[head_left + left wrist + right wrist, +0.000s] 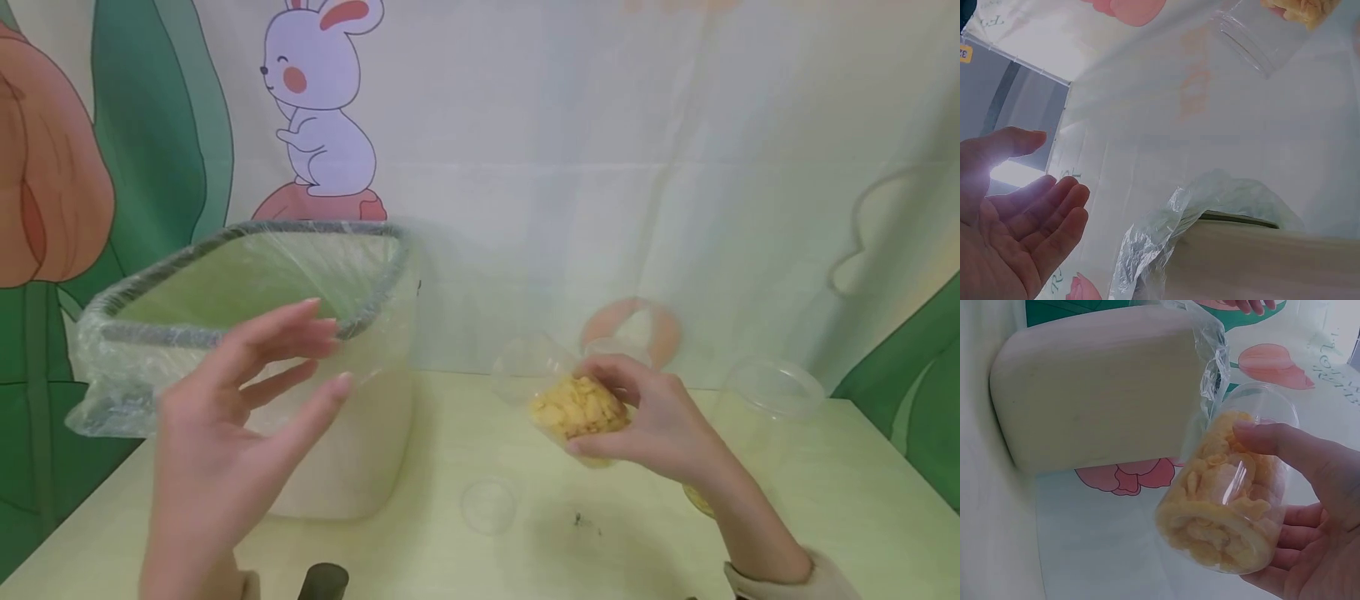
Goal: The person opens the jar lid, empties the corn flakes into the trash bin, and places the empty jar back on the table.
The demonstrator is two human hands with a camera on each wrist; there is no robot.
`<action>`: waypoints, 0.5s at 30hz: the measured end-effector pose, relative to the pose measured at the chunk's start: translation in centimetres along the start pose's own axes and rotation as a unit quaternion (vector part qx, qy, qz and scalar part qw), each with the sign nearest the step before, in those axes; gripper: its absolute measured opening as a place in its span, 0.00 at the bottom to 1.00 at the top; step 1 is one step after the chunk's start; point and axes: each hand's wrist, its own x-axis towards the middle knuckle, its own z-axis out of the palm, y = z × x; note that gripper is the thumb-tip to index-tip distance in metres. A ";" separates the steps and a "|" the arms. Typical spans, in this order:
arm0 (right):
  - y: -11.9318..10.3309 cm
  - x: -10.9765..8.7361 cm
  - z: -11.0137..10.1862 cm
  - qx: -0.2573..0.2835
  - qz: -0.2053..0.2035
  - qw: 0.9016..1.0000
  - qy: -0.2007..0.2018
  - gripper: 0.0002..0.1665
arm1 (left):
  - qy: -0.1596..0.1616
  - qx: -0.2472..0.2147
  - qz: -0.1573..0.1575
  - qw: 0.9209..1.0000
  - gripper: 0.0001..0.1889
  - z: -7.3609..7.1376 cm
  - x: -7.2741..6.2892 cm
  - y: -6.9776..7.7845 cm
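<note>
My right hand [652,417] grips a clear plastic jar [1179,487] partly filled with yellow, flake-like pieces [577,408]. The jar is tilted, its mouth toward the bin, and it is held above the table. In the right wrist view the thumb lies along one side and the fingers wrap the other. My left hand [240,417] is raised in front of the white bin [367,450], holding nothing, with fingers loosely bent and thumb apart. A clear plastic bag [112,375] lines the bin and folds over its grey rim [161,335].
A clear round lid [487,506] lies on the pale table [442,567]. Another clear container [776,387] stands at the right, partly behind my right forearm. A dark cylinder [326,579] shows at the near edge. Behind the table hangs a printed cloth [480,125].
</note>
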 end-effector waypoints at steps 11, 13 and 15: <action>-1.3 1.2 0.2 0.006 -0.017 1.000 0.006 0.38 | 0.079 -0.042 -0.045 0.995 0.27 -1.9 0.0 -1.1; -1.7 1.5 0.1 0.007 -0.017 1.000 0.006 0.38 | 0.090 -0.084 -0.041 0.992 0.27 -2.8 -0.1 -3.2; -2.0 1.7 0.1 0.010 -0.023 1.000 0.006 0.38 | 0.104 -0.144 -0.042 0.983 0.30 -4.1 -0.3 -7.4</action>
